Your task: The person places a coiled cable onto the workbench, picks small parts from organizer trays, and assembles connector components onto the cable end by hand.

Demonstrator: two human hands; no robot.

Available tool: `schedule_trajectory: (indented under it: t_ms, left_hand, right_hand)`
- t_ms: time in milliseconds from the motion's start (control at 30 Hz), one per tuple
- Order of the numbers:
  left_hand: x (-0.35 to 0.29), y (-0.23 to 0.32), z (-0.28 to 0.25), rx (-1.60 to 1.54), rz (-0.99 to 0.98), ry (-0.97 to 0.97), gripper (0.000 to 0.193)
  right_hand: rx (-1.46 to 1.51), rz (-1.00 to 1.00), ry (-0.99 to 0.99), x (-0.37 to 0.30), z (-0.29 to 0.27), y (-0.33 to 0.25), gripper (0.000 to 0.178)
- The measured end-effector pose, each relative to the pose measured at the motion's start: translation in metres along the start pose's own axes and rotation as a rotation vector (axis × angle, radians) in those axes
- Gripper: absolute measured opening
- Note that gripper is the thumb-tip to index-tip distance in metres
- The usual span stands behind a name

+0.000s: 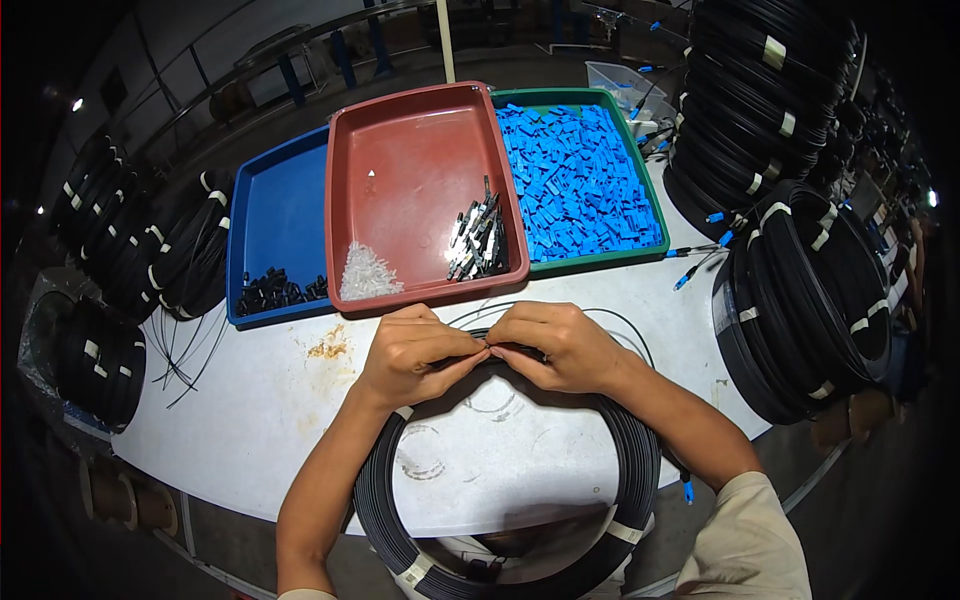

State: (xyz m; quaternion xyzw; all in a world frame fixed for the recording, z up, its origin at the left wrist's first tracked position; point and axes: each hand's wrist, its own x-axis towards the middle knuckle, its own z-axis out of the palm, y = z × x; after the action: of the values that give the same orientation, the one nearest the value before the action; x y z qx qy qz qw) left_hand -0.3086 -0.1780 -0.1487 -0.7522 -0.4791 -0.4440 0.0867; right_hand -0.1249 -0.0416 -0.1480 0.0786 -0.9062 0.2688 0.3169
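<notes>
My left hand (pixel 418 352) and my right hand (pixel 552 346) meet fingertip to fingertip over the far side of a black cable coil (pixel 640 445). Both are closed in a pinch, and what sits between the fingertips is too small to make out. Black strands of the coil show just behind the fingers. The coil rests partly on the white table (pixel 500 450), its near side hanging over the front edge, with pale tape bands around it. A thin loose cable (pixel 625 322) arcs from behind my hands to the right. A blue connector (pixel 688 491) hangs beside my right forearm.
Beyond my hands stand a blue tray (pixel 280 205) with black parts, a red tray (pixel 420 150) with clear sleeves (pixel 367 272) and black-and-white pieces (pixel 478 240), and a green tray (pixel 590 265) full of blue connector pieces (pixel 575 180). Cable coils (pixel 800 300) crowd the right; more coils (pixel 100 365) stand left.
</notes>
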Motion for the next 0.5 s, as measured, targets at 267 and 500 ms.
schedule_trajectory:
  t_ms: [267,500]
  left_hand:
    - [0.002,0.002,-0.004,0.007,-0.086,0.045,0.021]
    - [-0.010,-0.014,-0.010,-0.057,-0.552,0.366,0.025]
  right_hand:
    - [0.016,0.031,0.001,-0.003,0.000,0.002,0.015]
    - [0.018,0.017,0.012,0.001,0.001,0.005,0.015]
